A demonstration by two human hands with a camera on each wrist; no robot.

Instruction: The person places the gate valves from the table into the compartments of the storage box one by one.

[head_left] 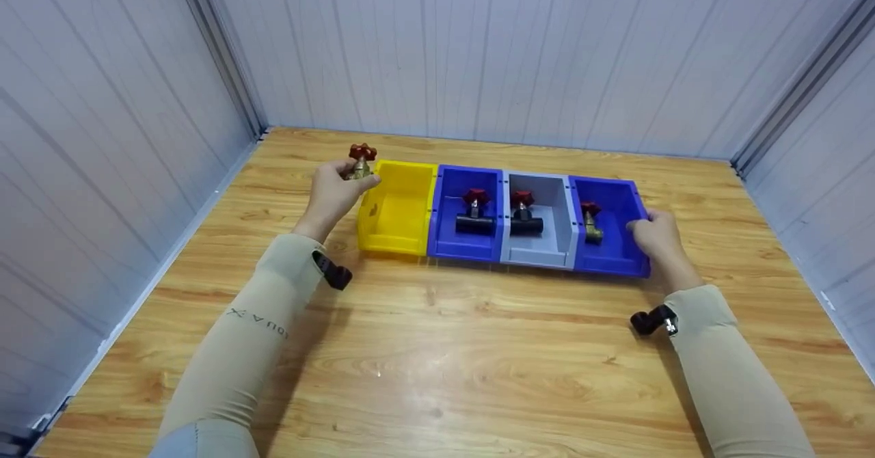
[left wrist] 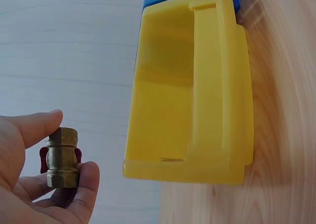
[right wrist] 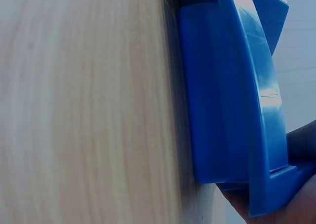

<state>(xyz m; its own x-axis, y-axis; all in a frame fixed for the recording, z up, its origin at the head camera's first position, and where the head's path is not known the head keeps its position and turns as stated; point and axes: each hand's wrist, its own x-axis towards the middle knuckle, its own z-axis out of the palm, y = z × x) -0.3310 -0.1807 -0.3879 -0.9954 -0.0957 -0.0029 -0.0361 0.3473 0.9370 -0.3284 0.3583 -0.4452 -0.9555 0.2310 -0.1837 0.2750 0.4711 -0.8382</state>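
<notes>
My left hand [head_left: 333,195] pinches a brass valve [head_left: 361,165] with a red handwheel, just left of and above the yellow bin [head_left: 396,205]. In the left wrist view the brass valve body [left wrist: 62,157] sits between thumb and fingers, apart from the bin. My right hand [head_left: 660,246] grips the outer side wall of the right-hand blue bin [head_left: 618,229], thumb over its rim. A brass valve [head_left: 591,224] with a red handwheel lies in that bin. Black valves with red handwheels lie in the other blue bin [head_left: 448,201] and the grey bin [head_left: 557,212].
The bins stand joined in a row on the wooden table [head_left: 437,348], toward the back. White panel walls [head_left: 451,55] enclose the table at the back and both sides. No valve shows inside the yellow bin.
</notes>
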